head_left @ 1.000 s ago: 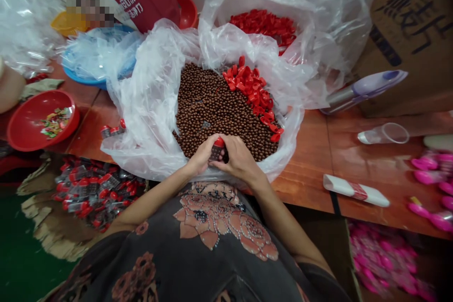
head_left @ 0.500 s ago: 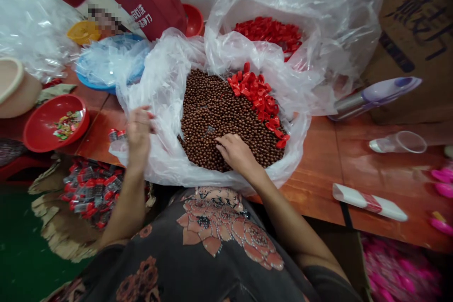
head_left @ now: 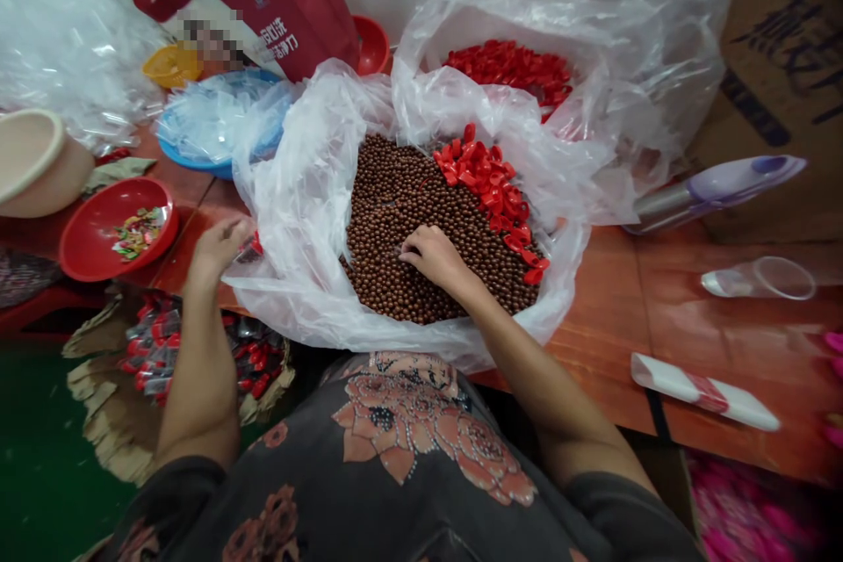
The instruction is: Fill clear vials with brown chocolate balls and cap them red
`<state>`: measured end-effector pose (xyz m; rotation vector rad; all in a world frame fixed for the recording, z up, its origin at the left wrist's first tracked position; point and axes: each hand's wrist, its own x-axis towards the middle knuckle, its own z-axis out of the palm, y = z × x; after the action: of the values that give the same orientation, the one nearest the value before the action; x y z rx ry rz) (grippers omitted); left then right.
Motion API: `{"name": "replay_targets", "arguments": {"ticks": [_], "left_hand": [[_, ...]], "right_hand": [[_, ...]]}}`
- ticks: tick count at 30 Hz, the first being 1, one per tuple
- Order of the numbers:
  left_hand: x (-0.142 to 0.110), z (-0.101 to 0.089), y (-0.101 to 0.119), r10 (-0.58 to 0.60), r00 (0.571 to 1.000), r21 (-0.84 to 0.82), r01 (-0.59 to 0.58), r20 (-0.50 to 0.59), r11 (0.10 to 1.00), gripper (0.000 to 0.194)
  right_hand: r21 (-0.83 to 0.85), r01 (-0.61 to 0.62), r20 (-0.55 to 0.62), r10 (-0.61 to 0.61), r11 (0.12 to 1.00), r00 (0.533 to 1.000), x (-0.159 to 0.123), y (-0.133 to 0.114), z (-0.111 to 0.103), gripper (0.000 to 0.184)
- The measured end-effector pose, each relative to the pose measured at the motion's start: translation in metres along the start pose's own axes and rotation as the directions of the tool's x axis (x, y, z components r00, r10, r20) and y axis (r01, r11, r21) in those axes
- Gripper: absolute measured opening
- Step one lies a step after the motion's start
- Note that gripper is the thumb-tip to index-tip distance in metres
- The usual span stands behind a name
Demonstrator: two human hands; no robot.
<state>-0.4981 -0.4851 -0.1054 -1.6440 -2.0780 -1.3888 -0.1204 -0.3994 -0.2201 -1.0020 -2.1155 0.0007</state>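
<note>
A clear plastic bag (head_left: 296, 219) lies open on the table, full of small brown beads (head_left: 395, 202), with a heap of red caps (head_left: 493, 189) along its right side. My right hand (head_left: 435, 256) rests on the beads, fingers curled down and pinched together; what they hold is hidden. My left hand (head_left: 220, 248) reaches past the bag's left edge to the table. Its fingertips close on a small red-capped container (head_left: 254, 244).
A second bag with red caps (head_left: 514, 70) stands behind. A red bowl (head_left: 92, 241), a beige bowl (head_left: 32, 162) and a blue dish (head_left: 198, 160) sit at left. Below the table edge a box holds several filled red-capped containers (head_left: 154, 342). A clear cup (head_left: 757, 279) lies at right.
Both hands held one red-capped container over the near beads. My left hand has carried it left to the table beside the bag; my right hand has moved forward onto the beads.
</note>
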Motion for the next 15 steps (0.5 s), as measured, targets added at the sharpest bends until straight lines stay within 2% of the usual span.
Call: {"name": "replay_targets", "arguments": {"ticks": [1,3,5,6,7,9,10,12,15], "left_hand": [[-0.005,-0.007,0.010,0.069,0.995,0.014,-0.068,-0.076,0.998,0.019],[-0.021,-0.012,0.038,0.231,0.953,0.018,-0.232,-0.195,0.973,0.023],[-0.043,0.004,0.073,0.382,0.902,-0.043,-0.397,-0.199,0.917,0.024],[-0.056,0.019,0.092,0.451,0.884,-0.085,-0.462,-0.125,0.883,0.022],[-0.068,0.038,0.110,0.511,0.860,-0.136,-0.507,-0.004,0.851,0.021],[-0.088,0.082,0.139,0.601,0.744,-0.218,-0.560,0.293,0.799,0.023],[-0.094,0.104,0.149,0.608,0.684,-0.230,-0.568,0.403,0.791,0.026],[-0.100,0.142,0.160,0.610,0.595,-0.247,-0.579,0.523,0.777,0.030],[-0.095,0.175,0.161,0.609,0.541,-0.268,-0.579,0.581,0.770,0.033]], "right_hand": [[0.049,-0.003,-0.025,0.005,0.999,1.000,-0.005,0.002,-0.002,0.005],[0.141,-0.022,-0.078,0.033,0.990,0.996,-0.016,0.007,-0.004,0.006],[0.208,-0.052,-0.117,0.077,0.977,0.990,-0.025,0.011,-0.005,0.008],[0.235,-0.068,-0.132,0.101,0.970,0.986,-0.029,0.013,-0.005,0.007],[0.254,-0.080,-0.145,0.120,0.964,0.982,-0.032,0.015,-0.004,0.007],[0.270,-0.092,-0.169,0.141,0.958,0.975,-0.038,0.017,-0.003,0.006],[0.272,-0.094,-0.184,0.148,0.958,0.972,-0.041,0.018,-0.003,0.005],[0.282,-0.096,-0.219,0.162,0.954,0.962,-0.045,0.020,-0.003,0.008],[0.366,-0.099,-0.258,0.202,0.926,0.945,-0.051,0.023,-0.005,0.019]]}}
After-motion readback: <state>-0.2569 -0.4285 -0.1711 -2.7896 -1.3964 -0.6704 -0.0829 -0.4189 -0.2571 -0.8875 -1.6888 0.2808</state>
